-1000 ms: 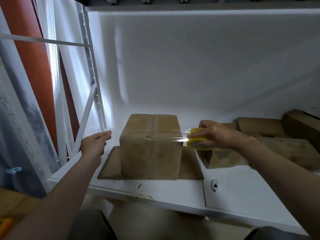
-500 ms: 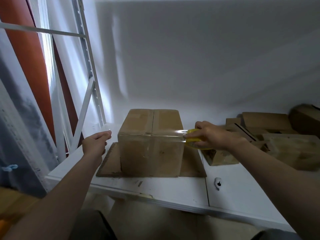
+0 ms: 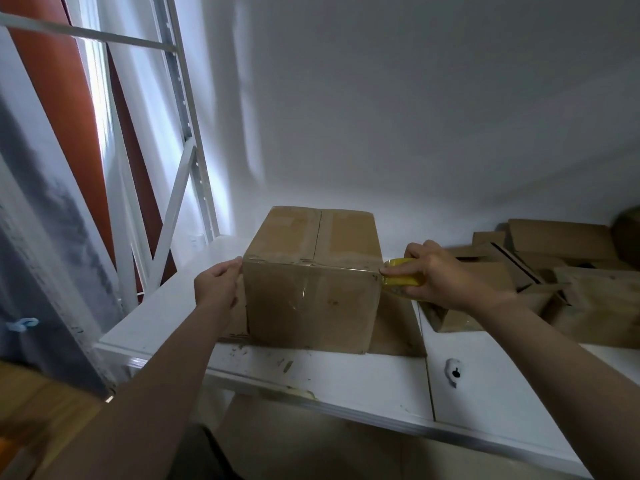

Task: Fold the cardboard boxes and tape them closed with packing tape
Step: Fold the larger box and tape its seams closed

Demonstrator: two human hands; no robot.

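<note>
Head view: the right grip (image 3: 436, 275) holds the yellow tape roll (image 3: 401, 280) against the top right corner of the cardboard box (image 3: 311, 306). The clear tape strip (image 3: 311, 267) runs leftward from it along the front top edge, long axis left-right, to the left grip (image 3: 216, 289), which is curled there, probably pinning its end.

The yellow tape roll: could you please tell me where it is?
In the head view the yellow tape roll is right of centre, gripped by the right hand against the top right front corner of the cardboard box on the white shelf.
</note>
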